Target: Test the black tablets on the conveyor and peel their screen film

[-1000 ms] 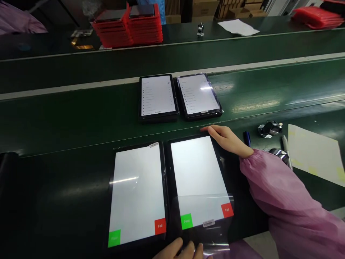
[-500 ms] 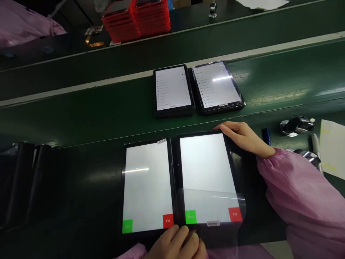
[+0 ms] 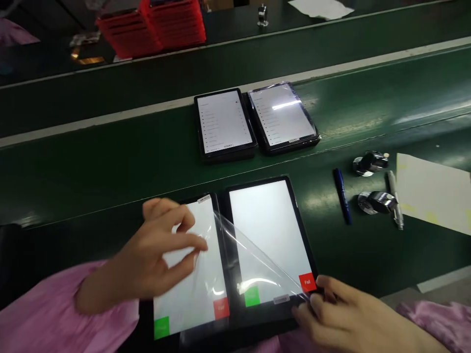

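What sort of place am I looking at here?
Probably a factory test line for electronics: tablets showing red Fail buttons lie on what looks like a green conveyor belt, with stacked red trays beyond.

Far tablets [image 3: 222, 122] behind near tablets [image 3: 261, 220]

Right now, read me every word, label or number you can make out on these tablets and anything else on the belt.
"Fail" on the red button of the near right tablet.
"Fail" on the red button of the near left tablet.
Green buttons: too blurred to read.
White sticker: too small.
Lists on the two far tablets: too small.
Blue marker: nothing legible.
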Action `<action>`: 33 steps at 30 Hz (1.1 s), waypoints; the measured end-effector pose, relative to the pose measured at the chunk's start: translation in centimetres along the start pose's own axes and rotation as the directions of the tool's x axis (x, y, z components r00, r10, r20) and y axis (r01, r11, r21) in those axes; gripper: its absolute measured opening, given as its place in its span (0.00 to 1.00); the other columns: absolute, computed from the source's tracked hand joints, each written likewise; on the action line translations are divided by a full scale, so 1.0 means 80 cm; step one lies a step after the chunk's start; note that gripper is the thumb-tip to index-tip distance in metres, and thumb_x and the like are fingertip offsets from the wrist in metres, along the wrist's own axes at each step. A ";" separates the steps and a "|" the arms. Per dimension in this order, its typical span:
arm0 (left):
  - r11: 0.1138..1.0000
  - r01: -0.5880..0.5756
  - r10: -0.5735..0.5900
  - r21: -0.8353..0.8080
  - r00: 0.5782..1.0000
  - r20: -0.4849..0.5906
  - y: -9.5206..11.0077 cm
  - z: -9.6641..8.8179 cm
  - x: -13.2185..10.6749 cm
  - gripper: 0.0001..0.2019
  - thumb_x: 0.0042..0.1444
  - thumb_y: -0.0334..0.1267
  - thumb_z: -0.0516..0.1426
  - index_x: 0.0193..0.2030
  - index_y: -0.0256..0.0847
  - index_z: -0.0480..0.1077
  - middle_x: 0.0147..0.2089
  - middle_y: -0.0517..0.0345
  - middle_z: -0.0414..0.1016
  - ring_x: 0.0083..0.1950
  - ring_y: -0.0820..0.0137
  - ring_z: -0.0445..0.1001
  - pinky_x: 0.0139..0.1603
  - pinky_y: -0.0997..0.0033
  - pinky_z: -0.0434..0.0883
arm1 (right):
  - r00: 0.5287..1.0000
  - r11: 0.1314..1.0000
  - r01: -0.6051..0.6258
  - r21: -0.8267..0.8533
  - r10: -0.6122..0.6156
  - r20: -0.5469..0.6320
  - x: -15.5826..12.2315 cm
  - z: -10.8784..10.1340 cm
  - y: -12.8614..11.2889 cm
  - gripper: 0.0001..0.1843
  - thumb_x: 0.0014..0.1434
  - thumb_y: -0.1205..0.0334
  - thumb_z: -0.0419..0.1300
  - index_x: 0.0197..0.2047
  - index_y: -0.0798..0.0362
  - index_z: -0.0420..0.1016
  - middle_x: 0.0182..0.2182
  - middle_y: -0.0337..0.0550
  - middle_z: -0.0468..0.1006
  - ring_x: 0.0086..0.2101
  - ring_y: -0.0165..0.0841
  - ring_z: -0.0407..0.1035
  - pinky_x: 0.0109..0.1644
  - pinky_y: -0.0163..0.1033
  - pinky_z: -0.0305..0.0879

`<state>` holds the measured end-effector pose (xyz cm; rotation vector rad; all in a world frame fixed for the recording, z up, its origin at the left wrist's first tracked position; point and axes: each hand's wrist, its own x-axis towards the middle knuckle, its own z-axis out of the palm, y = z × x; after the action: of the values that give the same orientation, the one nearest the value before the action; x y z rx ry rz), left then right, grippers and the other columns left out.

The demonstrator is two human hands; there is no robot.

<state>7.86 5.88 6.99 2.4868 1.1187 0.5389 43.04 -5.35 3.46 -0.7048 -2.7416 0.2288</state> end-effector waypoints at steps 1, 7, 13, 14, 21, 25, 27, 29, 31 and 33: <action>0.998 0.024 -0.021 -0.055 0.998 0.054 -0.010 0.006 0.020 0.11 0.63 0.34 0.55 0.33 0.50 0.78 0.28 0.63 0.70 0.35 0.67 0.69 0.45 0.58 0.62 | 1.000 1.000 -0.016 -0.027 0.016 -0.023 0.004 -0.003 0.005 0.30 0.71 0.68 0.42 0.37 0.40 0.85 0.38 0.31 0.85 0.33 0.36 0.76 0.47 0.38 0.80; 0.951 0.295 -0.267 -0.097 0.935 0.233 -0.019 0.055 0.090 0.26 0.72 0.45 0.41 0.68 0.44 0.68 0.39 0.60 0.81 0.38 0.67 0.74 0.56 0.55 0.64 | 0.993 1.000 -0.017 0.015 0.019 -0.119 0.042 -0.015 0.053 0.27 0.73 0.75 0.46 0.31 0.54 0.82 0.28 0.39 0.76 0.27 0.32 0.62 0.38 0.46 0.65; 0.949 0.291 -0.312 0.121 0.917 0.247 -0.025 0.051 0.098 0.26 0.69 0.50 0.42 0.58 0.44 0.76 0.56 0.49 0.80 0.55 0.56 0.75 0.61 0.48 0.65 | 0.936 0.951 -0.085 0.296 0.178 -0.305 0.101 0.023 0.163 0.10 0.71 0.59 0.63 0.37 0.50 0.83 0.33 0.40 0.71 0.34 0.32 0.66 0.38 0.41 0.61; 0.938 0.325 -0.346 0.122 0.900 0.263 -0.028 0.049 0.099 0.27 0.69 0.51 0.41 0.55 0.44 0.77 0.57 0.49 0.80 0.56 0.55 0.75 0.63 0.46 0.65 | 0.897 0.917 -0.124 0.380 0.267 -0.351 0.111 0.029 0.180 0.09 0.69 0.58 0.65 0.37 0.50 0.83 0.34 0.41 0.72 0.35 0.32 0.67 0.38 0.40 0.62; 0.894 0.443 -0.440 0.067 0.841 0.315 -0.037 0.046 0.092 0.28 0.69 0.55 0.41 0.53 0.46 0.78 0.60 0.53 0.80 0.64 0.54 0.73 0.76 0.39 0.51 | 0.582 0.715 -0.342 0.610 0.670 -0.460 0.144 0.034 0.225 0.06 0.61 0.56 0.67 0.34 0.48 0.81 0.34 0.39 0.76 0.28 0.31 0.62 0.32 0.40 0.62; 0.863 0.482 -0.505 0.150 0.831 0.234 -0.040 0.026 0.075 0.30 0.68 0.56 0.43 0.63 0.41 0.74 0.59 0.48 0.81 0.62 0.52 0.76 0.71 0.40 0.61 | 0.560 0.710 -0.333 0.620 0.678 -0.476 0.142 0.031 0.221 0.05 0.62 0.57 0.66 0.34 0.48 0.79 0.33 0.38 0.75 0.29 0.31 0.63 0.32 0.40 0.62; 0.848 0.505 -0.530 0.163 0.815 0.233 -0.039 0.016 0.064 0.31 0.67 0.58 0.45 0.59 0.38 0.76 0.56 0.46 0.82 0.58 0.52 0.78 0.68 0.39 0.64 | 0.567 0.711 -0.301 0.636 0.670 -0.479 0.142 0.033 0.221 0.05 0.62 0.58 0.66 0.35 0.48 0.78 0.33 0.38 0.75 0.29 0.31 0.63 0.32 0.39 0.62; 0.844 0.517 -0.537 0.145 0.814 0.221 -0.037 0.011 0.053 0.32 0.67 0.59 0.46 0.55 0.36 0.78 0.56 0.46 0.82 0.57 0.52 0.78 0.68 0.36 0.63 | 0.577 0.711 -0.295 0.638 0.665 -0.475 0.143 0.036 0.224 0.04 0.63 0.58 0.66 0.37 0.48 0.78 0.33 0.37 0.74 0.29 0.30 0.64 0.32 0.39 0.62; 0.846 0.516 -0.533 0.134 0.826 0.185 -0.035 0.012 0.045 0.30 0.68 0.59 0.46 0.53 0.38 0.79 0.56 0.49 0.83 0.60 0.53 0.77 0.71 0.33 0.59 | 0.588 0.713 -0.321 0.623 0.666 -0.459 0.144 0.038 0.226 0.04 0.65 0.58 0.65 0.38 0.47 0.78 0.34 0.38 0.74 0.30 0.30 0.65 0.33 0.39 0.64; 0.853 0.506 -0.520 0.128 0.846 0.120 -0.034 0.016 0.039 0.26 0.68 0.57 0.48 0.52 0.40 0.79 0.56 0.52 0.83 0.61 0.54 0.77 0.72 0.31 0.56 | 0.594 0.714 -0.341 0.611 0.668 -0.449 0.144 0.039 0.228 0.04 0.65 0.58 0.65 0.39 0.47 0.78 0.34 0.38 0.74 0.31 0.31 0.66 0.34 0.40 0.66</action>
<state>8.65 9.72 5.18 2.1128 1.6936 0.1401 40.53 15.84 -0.78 -1.1712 -1.6481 0.6223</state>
